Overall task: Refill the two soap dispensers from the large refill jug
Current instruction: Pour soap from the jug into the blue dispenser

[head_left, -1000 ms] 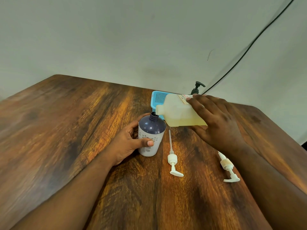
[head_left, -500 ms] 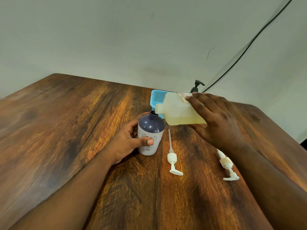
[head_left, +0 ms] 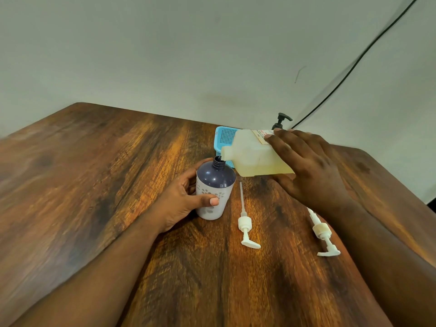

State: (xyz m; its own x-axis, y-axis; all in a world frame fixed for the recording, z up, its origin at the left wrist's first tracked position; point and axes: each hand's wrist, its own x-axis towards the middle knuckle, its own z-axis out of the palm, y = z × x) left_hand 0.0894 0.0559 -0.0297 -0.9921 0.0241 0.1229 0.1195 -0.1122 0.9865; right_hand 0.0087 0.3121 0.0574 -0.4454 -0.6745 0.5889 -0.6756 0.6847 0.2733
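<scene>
Tipping refill jug (head_left: pixel 254 154) sideways in right hand (head_left: pixel 311 168), fingers wrapped round it, spout at open neck of navy soap dispenser (head_left: pixel 213 190), upright mid-worktop, gripped by left hand (head_left: pixel 181 199); loose pump (head_left: pixel 245 220) at four o'clock.

The table (head_left: pixel 118 185) was wood or a wood-look top with heavy streaky grain and a soft sheen, not mirror glossy. The dispenser bottle (head_left: pixel 213 190) looked like smooth plastic, its dark shoulder shiny with little highlights and its pale printed lower part more matt. The refill jug (head_left: pixel 252 154) was cloudy, semi-see-through plastic with a paper-looking label. Both loose pumps (head_left: pixel 246 226) (head_left: pixel 323 232) were plain white plastic, fairly dull. The blue basket (head_left: pixel 225 140) was perforated plastic. The wall (head_left: pixel 165 55) was flat matt paint.
</scene>
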